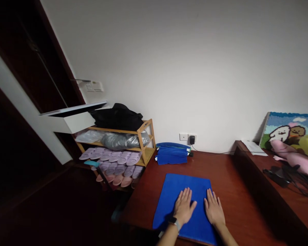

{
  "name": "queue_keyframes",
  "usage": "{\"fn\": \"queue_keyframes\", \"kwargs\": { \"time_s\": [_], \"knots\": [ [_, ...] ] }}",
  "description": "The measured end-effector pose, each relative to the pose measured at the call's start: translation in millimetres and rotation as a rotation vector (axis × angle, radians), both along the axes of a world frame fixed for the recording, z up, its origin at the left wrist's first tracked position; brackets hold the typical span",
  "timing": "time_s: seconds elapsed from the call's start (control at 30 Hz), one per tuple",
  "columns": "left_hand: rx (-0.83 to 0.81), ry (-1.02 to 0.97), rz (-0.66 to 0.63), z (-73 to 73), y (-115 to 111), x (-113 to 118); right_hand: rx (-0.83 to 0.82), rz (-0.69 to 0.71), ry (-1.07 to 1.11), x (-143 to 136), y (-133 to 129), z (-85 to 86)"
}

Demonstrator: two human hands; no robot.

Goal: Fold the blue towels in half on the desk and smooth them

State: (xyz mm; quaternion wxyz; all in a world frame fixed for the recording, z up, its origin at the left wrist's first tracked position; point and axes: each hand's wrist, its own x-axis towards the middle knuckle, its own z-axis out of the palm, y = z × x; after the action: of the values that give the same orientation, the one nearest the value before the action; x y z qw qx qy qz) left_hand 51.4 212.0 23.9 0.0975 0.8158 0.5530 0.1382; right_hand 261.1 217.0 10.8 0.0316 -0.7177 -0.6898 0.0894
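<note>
A blue cloth [184, 184] lies spread flat on the reddish-brown wooden table [143, 201], its near edge at the table's front. My left hand [184, 206] rests on the cloth near its middle, palm down with the fingers stretched out; a watch [174, 222] is on that wrist. Over the cloth's right edge lies my right hand [214, 208], also flat, fingers extended and the thumb apart. Neither hand grips anything. Farther back, against the wall, several blue cloths [172, 155] lie folded in a stack.
Left of the table stands a wooden rack [146, 143] with several slippers [118, 157], a black bag [118, 118] and an open white box [74, 123]. A charger [192, 139] is plugged in the wall. On the raised right surface are a pink plush toy [292, 157] and a picture [282, 126].
</note>
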Motion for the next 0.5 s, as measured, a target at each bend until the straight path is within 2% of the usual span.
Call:
{"fn": "queue_keyframes", "kwargs": {
  "time_s": [0.13, 0.23, 0.33, 0.5],
  "knots": [
    [-0.010, 0.091, 0.275, 3.6, 13.6, -80.4, 0.009, -0.012, 0.024, -1.4, -0.7, 1.0],
    [0.025, 0.112, 0.361, -1.4, 17.1, -119.3, -0.002, -0.009, 0.011, -0.4, -0.8, -3.1],
    [0.070, 0.118, 0.360, -9.6, 15.9, -130.9, -0.005, -0.025, 0.029, 1.3, 5.9, -6.0],
    [0.088, 0.116, 0.351, -13.9, 14.7, -127.3, 0.034, -0.050, 0.048, 2.3, 36.1, 3.4]
  ]
}}
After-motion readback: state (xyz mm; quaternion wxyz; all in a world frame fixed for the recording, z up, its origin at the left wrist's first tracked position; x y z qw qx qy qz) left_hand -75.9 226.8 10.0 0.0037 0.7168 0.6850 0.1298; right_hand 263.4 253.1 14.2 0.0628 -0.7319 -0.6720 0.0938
